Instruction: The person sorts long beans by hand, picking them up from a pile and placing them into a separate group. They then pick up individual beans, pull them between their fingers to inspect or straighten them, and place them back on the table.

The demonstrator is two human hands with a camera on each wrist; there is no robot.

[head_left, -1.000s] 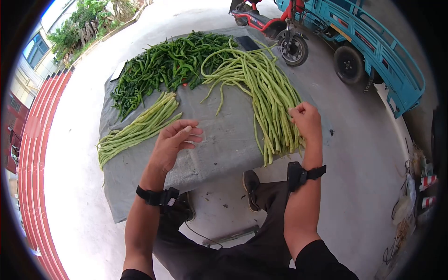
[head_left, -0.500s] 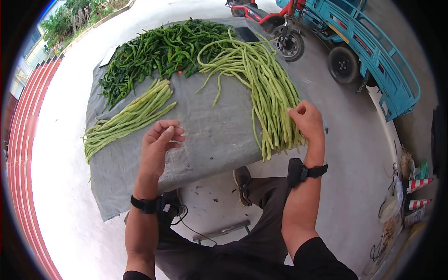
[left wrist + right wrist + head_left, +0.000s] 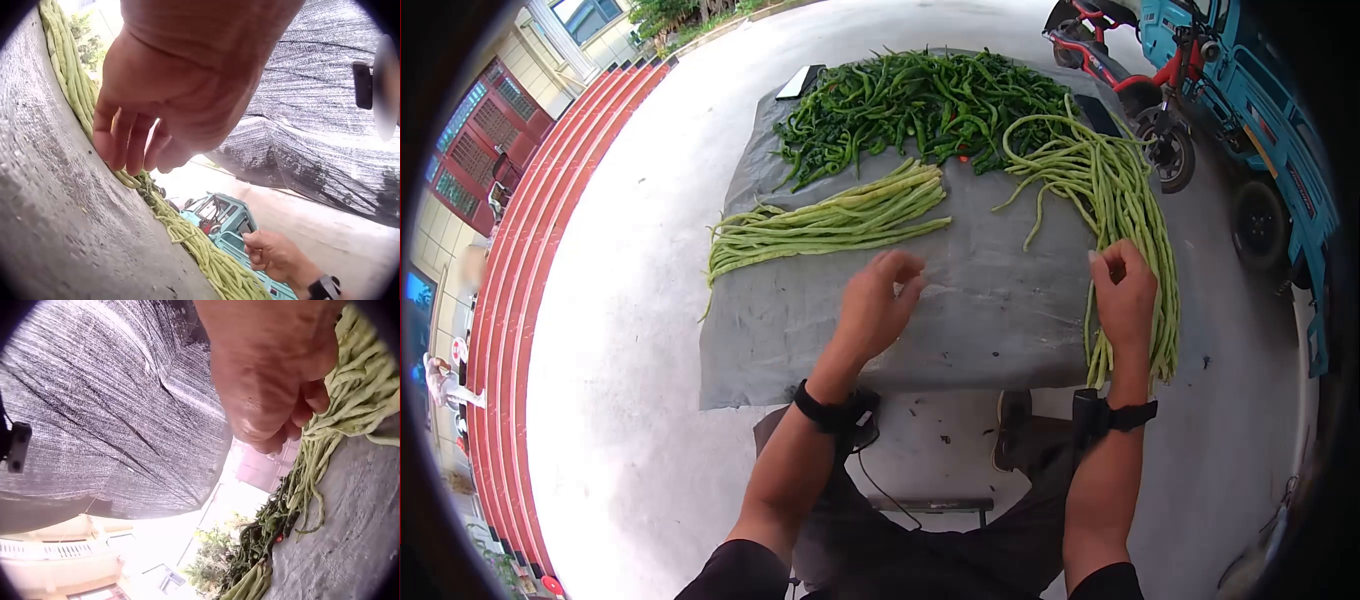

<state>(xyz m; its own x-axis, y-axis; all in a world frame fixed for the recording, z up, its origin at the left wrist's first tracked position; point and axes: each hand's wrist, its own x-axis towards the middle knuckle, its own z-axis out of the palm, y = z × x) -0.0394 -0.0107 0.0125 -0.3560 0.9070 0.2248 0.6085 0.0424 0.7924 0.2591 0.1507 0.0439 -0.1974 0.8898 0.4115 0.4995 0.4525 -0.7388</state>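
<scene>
My left hand hovers over the grey cloth near its front edge, fingers loosely bent, thumb apart and nothing held. In the left wrist view its fingertips hang over the cloth. Beyond it lies a bundle of long green beans, laid sideways. On the right, my right hand overlaps a larger pile of long beans in the head view. Its fingers are loosely curled and its thumb comes close to the index finger, with no bean between them. A heap of green chili peppers covers the back of the cloth.
A dark flat phone-like object lies at the back right, and a white flat item at the back left. Past the table stand a red scooter and a blue cargo tricycle. Red steps rise on the left.
The head view has swung left, so the table sits further right in it. My left hand's thumb and fingers have parted. The bean piles and peppers keep their places on the cloth.
</scene>
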